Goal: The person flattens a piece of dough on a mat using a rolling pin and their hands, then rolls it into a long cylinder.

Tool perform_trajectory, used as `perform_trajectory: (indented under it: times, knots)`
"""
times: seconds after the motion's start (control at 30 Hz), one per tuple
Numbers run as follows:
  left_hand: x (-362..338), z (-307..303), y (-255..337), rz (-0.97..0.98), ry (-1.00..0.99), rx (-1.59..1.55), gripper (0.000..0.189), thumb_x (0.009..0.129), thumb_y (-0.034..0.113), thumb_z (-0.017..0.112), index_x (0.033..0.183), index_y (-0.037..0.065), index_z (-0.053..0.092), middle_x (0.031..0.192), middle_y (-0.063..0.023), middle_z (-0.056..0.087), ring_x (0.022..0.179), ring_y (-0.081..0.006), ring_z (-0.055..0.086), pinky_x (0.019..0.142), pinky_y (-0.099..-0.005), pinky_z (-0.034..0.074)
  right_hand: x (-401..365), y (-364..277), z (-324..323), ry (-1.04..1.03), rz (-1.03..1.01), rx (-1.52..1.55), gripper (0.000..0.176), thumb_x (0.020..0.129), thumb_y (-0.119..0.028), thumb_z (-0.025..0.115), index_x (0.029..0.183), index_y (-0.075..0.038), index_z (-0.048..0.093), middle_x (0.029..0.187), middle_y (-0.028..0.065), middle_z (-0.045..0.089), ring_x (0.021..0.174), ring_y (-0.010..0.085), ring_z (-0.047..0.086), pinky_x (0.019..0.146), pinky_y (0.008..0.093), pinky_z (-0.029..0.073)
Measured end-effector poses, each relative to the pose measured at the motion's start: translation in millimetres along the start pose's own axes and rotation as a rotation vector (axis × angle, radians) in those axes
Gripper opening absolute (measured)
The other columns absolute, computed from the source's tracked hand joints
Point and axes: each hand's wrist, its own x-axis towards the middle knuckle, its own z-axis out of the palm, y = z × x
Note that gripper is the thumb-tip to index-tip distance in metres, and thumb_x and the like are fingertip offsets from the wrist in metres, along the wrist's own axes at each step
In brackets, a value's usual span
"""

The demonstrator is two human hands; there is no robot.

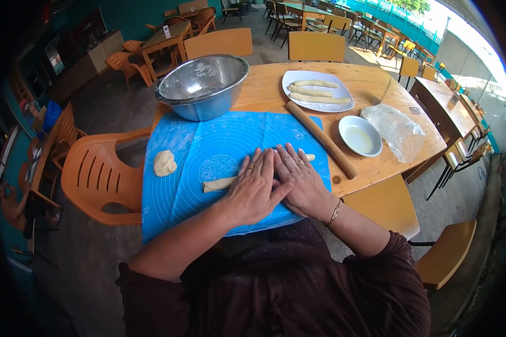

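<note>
A thin roll of dough (218, 184) lies across the blue pastry mat (180, 208), its two ends showing past my hands. My left hand (257, 182) rests flat on the roll, fingers stretched forward. Close beside it, my right hand (299, 177) is also flat on the dough, and the thumbs overlap. The middle of the roll is hidden under both palms. A lump of dough (165, 163) sits on the mat at the left. Right of my hands, a wooden rolling pin (322, 140) lies at a slant over the mat's edge.
A steel bowl (208, 101) stands at the back left of the wooden table (264, 73). Behind the pin are a white plate (343, 105) with several dough strips, a small white bowl (360, 136) and a clear plastic bag (396, 129). An orange chair (98, 180) stands at the left.
</note>
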Motion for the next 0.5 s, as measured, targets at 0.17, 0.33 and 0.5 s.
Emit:
perform_trajectory:
  times: [0.17,0.33,0.5]
  knots:
    - [28.7,13.3,-2.3,-0.037,-0.060,0.074,0.101,0.096,0.066,0.037,0.150,-0.015,0.011,0.155,-0.0355,0.022,0.147,-0.0503,0.016,0.120,-0.0577,0.007,11.8,21.9,13.4,-0.015,-0.047,-0.060,0.082,0.090,-0.040,0.052,0.152,0.006,0.024,0.156,0.0278,0.028,0.148,0.0445,0.022,0.120,0.0553,0.018]
    - [62.4,3.3,-18.7,-0.193,-0.147,0.106,0.104,0.094,0.071,0.033,0.151,-0.013,0.015,0.156,-0.0343,0.022,0.149,-0.0481,0.013,0.121,-0.0575,0.005,50.6,26.5,4.7,-0.184,0.149,0.035,0.080,0.092,-0.040,0.050,0.154,0.003,0.022,0.157,0.0274,0.027,0.149,0.0436,0.020,0.121,0.0547,0.017]
    - [36.2,2.6,-7.0,-0.102,-0.164,0.171,0.109,0.091,0.077,0.031,0.151,-0.014,0.018,0.156,-0.0347,0.022,0.149,-0.0478,0.010,0.120,-0.0595,0.001,17.4,15.4,0.2,-0.155,0.056,-0.003,0.083,0.092,-0.040,0.052,0.153,0.006,0.021,0.158,0.0286,0.024,0.149,0.0429,0.020,0.121,0.0540,0.017]
